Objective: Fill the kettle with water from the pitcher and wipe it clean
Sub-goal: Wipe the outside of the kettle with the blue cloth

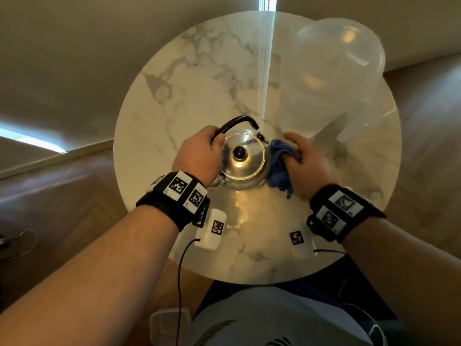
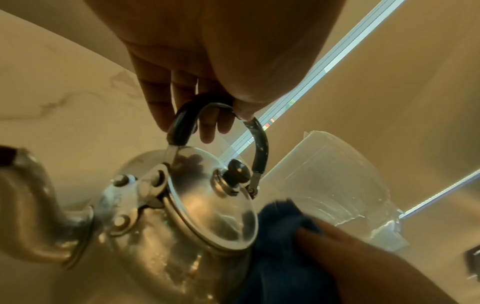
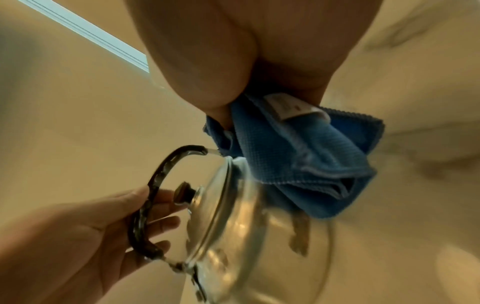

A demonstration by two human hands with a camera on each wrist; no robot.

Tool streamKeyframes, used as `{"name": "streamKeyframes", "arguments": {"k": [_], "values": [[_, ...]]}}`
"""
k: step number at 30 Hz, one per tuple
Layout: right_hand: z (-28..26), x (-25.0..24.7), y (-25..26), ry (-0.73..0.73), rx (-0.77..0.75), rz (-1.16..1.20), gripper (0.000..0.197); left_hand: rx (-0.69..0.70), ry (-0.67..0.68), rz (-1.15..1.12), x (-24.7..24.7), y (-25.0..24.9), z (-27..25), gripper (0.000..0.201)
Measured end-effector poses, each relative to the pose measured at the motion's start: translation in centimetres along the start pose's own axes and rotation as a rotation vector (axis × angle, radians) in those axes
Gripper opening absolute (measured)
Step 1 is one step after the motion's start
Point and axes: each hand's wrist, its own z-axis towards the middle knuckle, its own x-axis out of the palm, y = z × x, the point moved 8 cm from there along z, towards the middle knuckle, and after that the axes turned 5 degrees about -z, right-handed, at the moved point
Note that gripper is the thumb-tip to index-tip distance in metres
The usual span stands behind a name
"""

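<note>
Near the table's middle, your left hand gripped the kettle's handle while your right hand pinched the cloth against its side. Hard rubbing could tip it, spilling water. The pitcher stood at the far right edge.

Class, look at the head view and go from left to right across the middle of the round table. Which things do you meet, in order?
Left hand gripping the black handle → metal kettle with its lid on → blue cloth → right hand holding that cloth. The clear pitcher stands farther back, right of the kettle.
</note>
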Motion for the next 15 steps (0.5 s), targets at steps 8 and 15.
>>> {"name": "streamKeyframes", "arguments": {"k": [8, 15], "values": [[-2.2, 2.7, 0.3, 0.038, -0.084, -0.163, 0.028, 0.033, 0.071, -0.163, -0.1, 0.7, -0.1, 0.031], [-7.3, 4.3, 2.2, -0.207, -0.544, -0.389, 0.030, 0.106, 0.105, -0.119, -0.3, 0.9, 0.3, 0.027]]}}
